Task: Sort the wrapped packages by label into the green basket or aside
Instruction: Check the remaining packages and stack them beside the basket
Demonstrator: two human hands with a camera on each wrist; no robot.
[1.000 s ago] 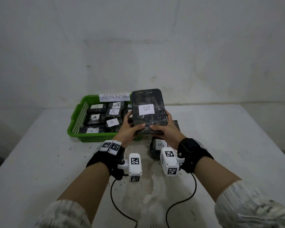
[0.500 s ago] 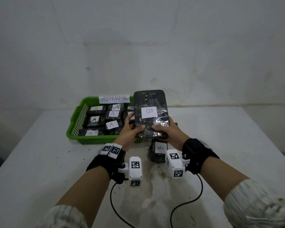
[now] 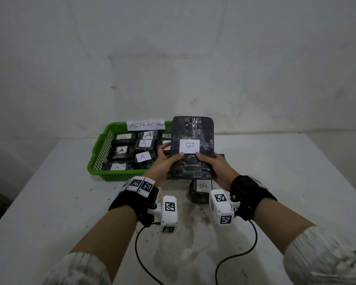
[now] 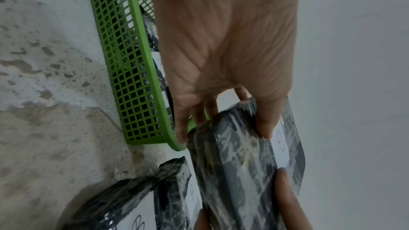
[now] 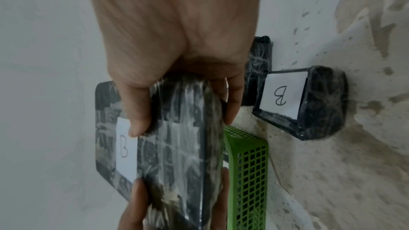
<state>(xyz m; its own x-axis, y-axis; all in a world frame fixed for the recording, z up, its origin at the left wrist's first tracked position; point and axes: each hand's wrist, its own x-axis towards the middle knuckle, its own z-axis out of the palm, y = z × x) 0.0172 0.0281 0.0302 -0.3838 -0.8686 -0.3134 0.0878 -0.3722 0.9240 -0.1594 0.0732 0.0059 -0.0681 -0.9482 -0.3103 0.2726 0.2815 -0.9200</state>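
I hold a black film-wrapped package upright above the table, its white "B" label facing me. My left hand grips its lower left edge, thumb on the front, fingers behind. My right hand grips the lower right edge the same way. The held package fills both wrist views. The green basket, tagged "ABNORMAL", sits at the left behind it and holds several packages labelled "A". Another "B" package lies on the table under my hands.
A further dark package shows partly behind my right hand. The white table is stained and worn near its front middle. A pale wall rises right behind the table. Cables run from both wrist cameras toward me.
The held "B" package has shifted slightly right and stands a little more upright; both hands keep the same grip.
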